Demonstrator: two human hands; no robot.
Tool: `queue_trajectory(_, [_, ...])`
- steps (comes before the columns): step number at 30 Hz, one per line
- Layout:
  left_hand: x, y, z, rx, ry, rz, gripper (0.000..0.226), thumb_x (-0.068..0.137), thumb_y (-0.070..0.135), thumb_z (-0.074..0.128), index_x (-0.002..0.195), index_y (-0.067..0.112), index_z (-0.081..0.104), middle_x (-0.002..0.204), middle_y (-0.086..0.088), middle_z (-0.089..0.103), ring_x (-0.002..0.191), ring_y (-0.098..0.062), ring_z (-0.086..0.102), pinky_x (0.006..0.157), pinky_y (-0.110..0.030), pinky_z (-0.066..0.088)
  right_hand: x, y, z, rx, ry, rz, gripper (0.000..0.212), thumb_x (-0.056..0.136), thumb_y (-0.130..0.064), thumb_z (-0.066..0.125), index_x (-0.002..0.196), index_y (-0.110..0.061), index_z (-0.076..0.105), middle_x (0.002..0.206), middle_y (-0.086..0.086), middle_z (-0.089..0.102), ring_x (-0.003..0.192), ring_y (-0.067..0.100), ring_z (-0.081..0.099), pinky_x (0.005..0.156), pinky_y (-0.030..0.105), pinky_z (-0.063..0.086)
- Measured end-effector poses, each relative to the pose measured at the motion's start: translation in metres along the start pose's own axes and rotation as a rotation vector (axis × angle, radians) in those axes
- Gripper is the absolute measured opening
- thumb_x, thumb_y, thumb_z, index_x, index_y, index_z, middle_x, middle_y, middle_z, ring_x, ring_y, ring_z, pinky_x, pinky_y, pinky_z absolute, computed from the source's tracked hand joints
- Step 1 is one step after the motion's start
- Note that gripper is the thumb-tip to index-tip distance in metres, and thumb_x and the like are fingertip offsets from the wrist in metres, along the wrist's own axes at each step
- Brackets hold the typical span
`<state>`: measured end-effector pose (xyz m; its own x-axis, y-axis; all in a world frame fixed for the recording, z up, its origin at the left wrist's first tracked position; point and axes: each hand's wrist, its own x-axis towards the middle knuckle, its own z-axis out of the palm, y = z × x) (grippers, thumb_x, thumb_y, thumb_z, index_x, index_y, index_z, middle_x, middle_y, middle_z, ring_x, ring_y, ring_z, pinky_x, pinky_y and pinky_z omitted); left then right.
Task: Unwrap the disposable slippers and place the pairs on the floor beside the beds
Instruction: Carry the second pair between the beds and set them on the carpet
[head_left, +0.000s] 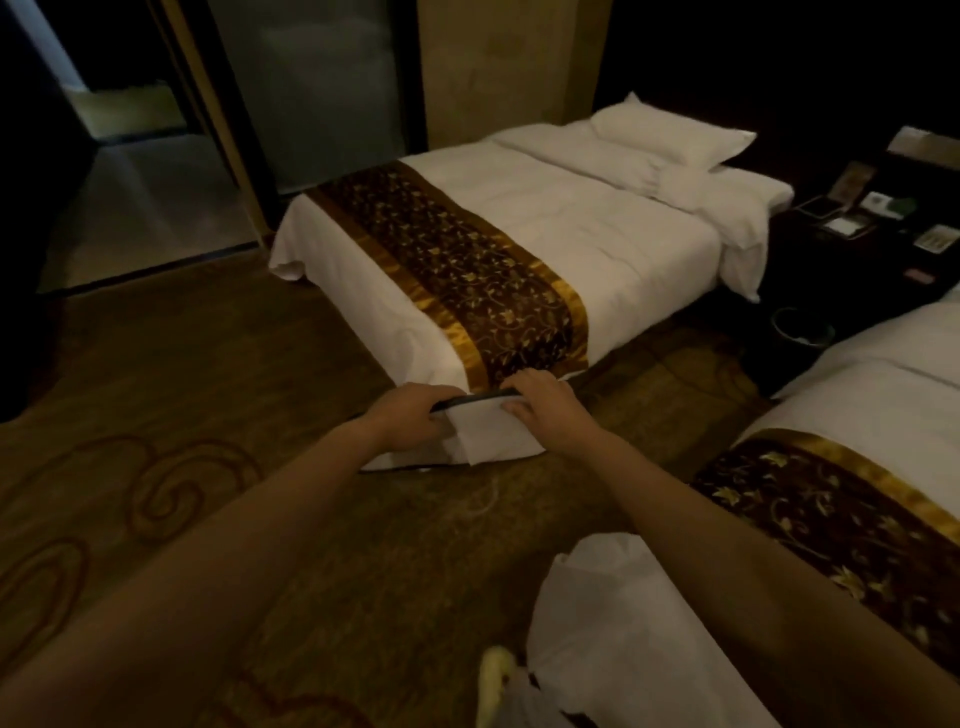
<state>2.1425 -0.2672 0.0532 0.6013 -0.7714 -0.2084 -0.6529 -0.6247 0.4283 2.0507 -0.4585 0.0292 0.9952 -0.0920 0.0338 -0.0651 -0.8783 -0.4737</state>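
Observation:
A pair of white disposable slippers (488, 436) with a dark sole edge is held in front of me, above the carpet at the near corner of the far bed (519, 218). My left hand (410, 415) grips the left end of the slippers. My right hand (540, 410) holds the right end, fingers curled over the top edge. The slippers hang flat, stacked together. A thin white strip (483, 501) lies on the carpet just below them.
A second bed (857, 415) with a brown-gold runner is at the right. A white bag (623, 639) sits at the bottom. A dark nightstand (872, 218) with small items stands between the beds, a bin (802, 327) below it. Patterned carpet (208, 415) spreads left.

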Motion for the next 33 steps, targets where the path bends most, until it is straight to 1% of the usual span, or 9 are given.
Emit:
queue_trajectory(8, [0.149,-0.010,-0.025,0.078,-0.033,0.124,0.043,0.092,0.020,0.050,0.135,0.023,0.050,0.126,-0.009,0.063,0.111,-0.028,0.057,0.091,-0.039,0.049,0.095,0.080,-0.019,-0.012,0.073,0.119,0.028,0.096,-0.026,0.043,0.119,-0.014,0.052,0.119,0.007,0.053,0.113,0.024,0.046,0.096,0.041,0.038])
queue_trajectory(12, [0.229,-0.011,-0.049,0.174,-0.080,0.167,0.046,0.090,0.014,0.049,0.135,0.025,0.049,0.127,-0.008,0.061,0.112,-0.027,0.056,0.094,-0.040,0.048,0.143,0.124,-0.025,0.040,0.137,0.197,0.028,0.095,-0.027,0.044,0.120,-0.016,0.052,0.121,0.004,0.054,0.115,0.021,0.047,0.098,0.037,0.035])
queue_trajectory(15, [0.282,-0.004,-0.064,0.193,-0.115,0.218,0.046,0.088,0.013,0.050,0.132,0.025,0.052,0.122,-0.009,0.063,0.107,-0.028,0.058,0.088,-0.042,0.051,0.171,0.154,-0.040,0.056,0.179,0.249,0.029,0.094,-0.028,0.045,0.120,-0.018,0.052,0.122,0.003,0.054,0.114,0.020,0.048,0.095,0.033,0.034])
queue_trajectory(17, [0.312,0.007,-0.067,0.176,-0.124,0.259,0.045,0.087,0.012,0.051,0.130,0.023,0.054,0.121,-0.010,0.063,0.106,-0.030,0.058,0.085,-0.041,0.051,0.180,0.173,-0.055,0.042,0.207,0.278,0.027,0.094,-0.028,0.046,0.118,-0.019,0.054,0.119,0.004,0.056,0.111,0.020,0.049,0.092,0.033,0.035])
queue_trajectory(23, [0.409,0.059,-0.066,0.167,-0.163,0.403,0.046,0.085,0.013,0.051,0.129,0.025,0.055,0.122,-0.008,0.064,0.107,-0.029,0.058,0.083,-0.037,0.049,0.191,0.243,-0.102,-0.071,0.296,0.400,0.027,0.094,-0.027,0.045,0.118,-0.019,0.055,0.118,0.004,0.057,0.109,0.023,0.050,0.093,0.036,0.038])
queue_trajectory(26, [0.459,0.086,-0.060,0.182,-0.205,0.488,0.041,0.085,0.012,0.050,0.124,0.022,0.058,0.116,-0.012,0.065,0.104,-0.033,0.059,0.083,-0.040,0.051,0.196,0.281,-0.121,-0.098,0.316,0.474,0.026,0.094,-0.025,0.044,0.118,-0.019,0.055,0.119,0.004,0.056,0.111,0.023,0.049,0.093,0.036,0.039])
queue_trajectory(28, [0.493,0.101,-0.054,0.184,-0.238,0.510,0.043,0.086,0.012,0.050,0.127,0.024,0.056,0.120,-0.011,0.064,0.106,-0.031,0.058,0.084,-0.039,0.051,0.202,0.308,-0.130,-0.115,0.314,0.516,0.026,0.094,-0.023,0.045,0.118,-0.020,0.055,0.119,0.004,0.056,0.111,0.023,0.049,0.093,0.037,0.041])
queue_trajectory(31, [0.552,0.121,-0.042,0.158,-0.272,0.561,0.046,0.086,0.010,0.050,0.130,0.025,0.054,0.126,-0.009,0.062,0.111,-0.030,0.057,0.083,-0.032,0.046,0.216,0.352,-0.145,-0.130,0.323,0.580,0.025,0.093,-0.024,0.046,0.116,-0.020,0.055,0.117,0.004,0.056,0.111,0.023,0.049,0.093,0.039,0.041])
queue_trajectory(33, [0.595,0.136,-0.035,0.140,-0.291,0.600,0.047,0.086,0.010,0.051,0.132,0.023,0.053,0.128,-0.010,0.061,0.113,-0.030,0.057,0.088,-0.034,0.046,0.230,0.387,-0.157,-0.148,0.321,0.617,0.025,0.093,-0.025,0.046,0.116,-0.021,0.056,0.116,0.004,0.056,0.111,0.023,0.049,0.092,0.039,0.041])
